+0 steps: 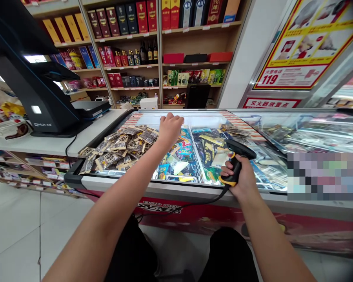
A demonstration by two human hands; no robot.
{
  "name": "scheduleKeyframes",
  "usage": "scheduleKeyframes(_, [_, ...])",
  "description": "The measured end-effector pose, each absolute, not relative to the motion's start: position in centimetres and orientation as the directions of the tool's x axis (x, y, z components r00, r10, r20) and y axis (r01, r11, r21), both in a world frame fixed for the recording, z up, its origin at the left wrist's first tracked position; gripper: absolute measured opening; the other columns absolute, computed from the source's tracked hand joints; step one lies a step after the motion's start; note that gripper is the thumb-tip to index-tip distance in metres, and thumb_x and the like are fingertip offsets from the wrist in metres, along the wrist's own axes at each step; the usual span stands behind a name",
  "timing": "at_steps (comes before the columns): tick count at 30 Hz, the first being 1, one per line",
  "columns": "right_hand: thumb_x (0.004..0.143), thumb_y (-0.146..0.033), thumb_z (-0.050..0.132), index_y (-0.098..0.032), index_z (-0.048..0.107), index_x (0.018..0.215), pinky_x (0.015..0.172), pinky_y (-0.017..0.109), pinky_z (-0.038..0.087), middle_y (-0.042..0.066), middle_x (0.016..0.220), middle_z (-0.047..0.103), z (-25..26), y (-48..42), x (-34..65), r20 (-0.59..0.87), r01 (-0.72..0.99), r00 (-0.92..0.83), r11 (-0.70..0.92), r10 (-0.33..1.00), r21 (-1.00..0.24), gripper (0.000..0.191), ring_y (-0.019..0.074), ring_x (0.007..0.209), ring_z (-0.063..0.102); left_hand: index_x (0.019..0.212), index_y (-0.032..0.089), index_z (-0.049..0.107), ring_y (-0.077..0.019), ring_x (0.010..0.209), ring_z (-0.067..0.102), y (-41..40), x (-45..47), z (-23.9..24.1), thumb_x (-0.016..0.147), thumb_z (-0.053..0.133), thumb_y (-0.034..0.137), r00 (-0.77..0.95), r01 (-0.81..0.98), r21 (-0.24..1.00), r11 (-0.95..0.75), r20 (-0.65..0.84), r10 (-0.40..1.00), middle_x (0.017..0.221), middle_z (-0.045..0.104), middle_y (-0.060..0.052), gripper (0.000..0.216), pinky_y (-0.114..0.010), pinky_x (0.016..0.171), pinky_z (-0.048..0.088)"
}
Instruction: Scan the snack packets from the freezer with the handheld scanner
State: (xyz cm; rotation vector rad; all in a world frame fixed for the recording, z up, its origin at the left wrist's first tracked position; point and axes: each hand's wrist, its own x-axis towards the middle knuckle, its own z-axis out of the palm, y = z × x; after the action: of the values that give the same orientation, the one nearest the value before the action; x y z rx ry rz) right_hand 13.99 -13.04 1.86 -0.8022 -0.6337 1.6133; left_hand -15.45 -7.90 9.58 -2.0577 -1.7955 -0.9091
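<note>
My right hand [244,178] is wrapped round the grip of a black and yellow handheld barcode scanner [237,156], whose cable runs down and left along the freezer front. The scanner is over the right part of a chest freezer [176,184]. My left hand [171,127] reaches over the freezer's middle toward the back, its fingers curled and their tips hidden; whatever they hold, if anything, does not show. Below and left of that hand lies a heap of small brown and beige packets [123,145]. Blue and colourful ice-cream packets [185,152] fill the middle section, beside a white wire divider [196,156].
A black checkout machine [47,90] stands on a white counter [85,137] at left. Behind the freezer, shelves [129,37] hold boxes and bottles. To the right are a second glass-topped freezer section [306,129] and a red-bordered poster [308,43] on the wall.
</note>
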Motion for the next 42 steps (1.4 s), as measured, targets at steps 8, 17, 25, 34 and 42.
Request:
scheduleKeyframes(8, [0.077,-0.046,0.094,-0.028,0.060,0.101,0.042,0.019,0.043,-0.011,0.062,0.049,0.9,-12.4,13.9,-0.078,-0.586,-0.122,-0.135,0.989,-0.799,0.046,0.0081,0.044,0.041,0.123,0.021,0.089,-0.0418,0.134,0.070,-9.4,-20.7,10.1,0.102,0.061,0.020,-0.081,0.997,0.000,0.083,0.227,0.971,0.130,0.085,-0.022,0.034,-0.057,0.120,0.043])
scheduleKeyframes(17, [0.076,-0.042,0.093,-0.028,0.058,0.098,0.043,0.018,0.043,-0.010,0.062,0.049,1.9,-11.9,14.2,-0.114,-0.599,-0.161,-0.189,0.980,-0.779,0.044,0.0082,0.047,0.041,0.135,0.013,0.085,-0.0499,0.151,0.057,-10.1,-17.7,10.3,0.106,0.058,0.029,-0.095,0.986,-0.121,0.118,0.179,0.979,0.145,0.077,-0.029,0.043,-0.063,0.122,0.044])
scheduleKeyframes(25, [0.084,-0.026,0.085,-0.026,0.059,0.101,0.044,0.014,0.040,-0.012,0.062,0.045,5.6,-4.3,20.7,0.025,-0.793,-0.148,-0.104,0.989,-0.600,0.031,0.0043,0.044,0.035,0.153,0.025,0.073,-0.0463,0.156,0.054,-7.1,-5.9,6.7,0.110,0.061,0.035,0.072,0.990,0.107,-0.096,0.207,0.976,0.162,0.069,-0.022,0.046,-0.063,0.125,0.047])
scheduleKeyframes(34, [0.081,-0.032,0.091,-0.026,0.064,0.105,0.039,0.018,0.041,-0.014,0.062,0.043,4.5,-3.6,22.4,0.074,-0.793,-0.221,-0.135,0.973,-0.595,0.037,0.0065,0.042,0.032,0.184,0.029,0.041,-0.0454,0.165,0.052,5.0,3.2,3.5,0.111,0.066,0.038,0.048,0.904,0.411,-0.115,0.172,0.984,0.183,0.052,-0.021,0.078,-0.061,0.129,0.047])
scheduleKeyframes(42, [0.077,-0.039,0.092,-0.024,0.063,0.101,0.043,0.016,0.042,-0.013,0.063,0.040,3.8,-3.1,20.8,0.048,-0.730,-0.251,-0.156,0.967,-0.666,0.041,0.0060,0.044,0.032,0.145,0.031,0.081,-0.0397,0.147,0.068,8.0,2.7,2.1,0.115,0.055,0.027,0.028,0.819,0.550,-0.163,0.246,0.969,0.143,0.083,-0.017,0.040,-0.056,0.122,0.051])
